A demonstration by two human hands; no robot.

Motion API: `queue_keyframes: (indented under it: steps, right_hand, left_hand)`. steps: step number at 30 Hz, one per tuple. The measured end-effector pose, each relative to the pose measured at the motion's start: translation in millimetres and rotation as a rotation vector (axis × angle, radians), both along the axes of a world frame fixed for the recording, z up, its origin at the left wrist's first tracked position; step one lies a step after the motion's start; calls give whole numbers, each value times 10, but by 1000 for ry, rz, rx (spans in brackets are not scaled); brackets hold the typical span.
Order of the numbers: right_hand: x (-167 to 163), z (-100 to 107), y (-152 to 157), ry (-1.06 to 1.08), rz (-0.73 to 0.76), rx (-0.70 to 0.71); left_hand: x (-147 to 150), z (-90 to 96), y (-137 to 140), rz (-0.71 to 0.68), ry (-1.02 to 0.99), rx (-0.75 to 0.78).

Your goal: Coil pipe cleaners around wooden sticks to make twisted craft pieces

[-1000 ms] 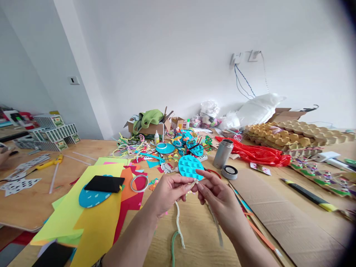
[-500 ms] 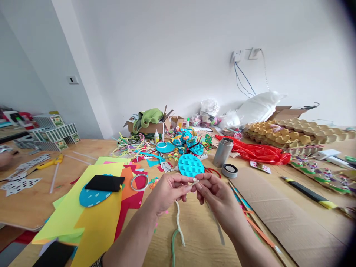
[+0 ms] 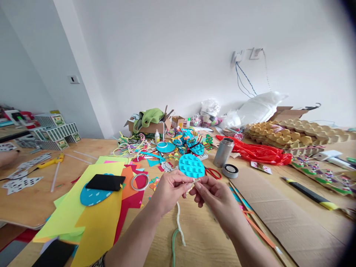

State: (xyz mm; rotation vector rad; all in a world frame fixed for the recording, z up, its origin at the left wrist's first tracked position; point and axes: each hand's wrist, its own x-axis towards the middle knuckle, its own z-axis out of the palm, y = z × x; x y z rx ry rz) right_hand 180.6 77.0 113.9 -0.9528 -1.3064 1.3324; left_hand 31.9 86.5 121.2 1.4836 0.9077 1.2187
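My left hand [image 3: 174,187] and my right hand [image 3: 213,191] meet in front of me, fingertips almost touching. Both pinch a thin, pale piece of cord, mostly covered by the fingers. Below the left hand, a white cord [image 3: 179,224] runs down over the table, and a green cord [image 3: 174,246] meets it near its lower end. Whether the white cord joins the pinched piece is hidden. Just beyond the fingertips lies a round blue disc [image 3: 191,166] with raised squares. Red-handled scissors [image 3: 213,173] lie to its right.
Coloured paper [image 3: 97,218] with a black phone-like slab [image 3: 105,182] covers the left side. A metal bottle [image 3: 224,152] stands by its lid [image 3: 230,170]. Cardboard [image 3: 280,207] and a utility knife [image 3: 308,193] lie right. Another person's hand [image 3: 8,158] shows at far left.
My right hand has turned slightly and its fingers have closed in toward the left fingertips, covering more of the pale piece. The grey strip below the right hand is now mostly hidden.
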Motion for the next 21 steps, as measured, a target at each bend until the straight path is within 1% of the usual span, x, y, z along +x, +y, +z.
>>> queue_keyframes:
  steps: [4, 7, 12, 14, 16, 19, 21]
  right_hand:
    - [1, -17, -1, -32, -13, 34]
    - [3, -26, -4, -25, -23, 50]
    - [5, -12, -15, -2, -15, 51]
    - [5, -14, -14, -1, -14, 53]
    - [5, -25, -6, -6, -21, 57]
    - [2, -44, 11, -4, -26, 61]
    - [1, -49, 17, 5, -20, 64]
  left_hand:
    - [29, -9, -27, 70, 67, 127]
    - [67, -2, -65, 128, 74, 228]
    - [124, -50, -87, 175, 23, 285]
    - [139, -87, -86, 183, 42, 311]
    - [149, -127, -82, 201, 141, 389]
    - [153, -184, -70, 251, 369, 577]
    - [150, -209, -60, 286, 470, 663]
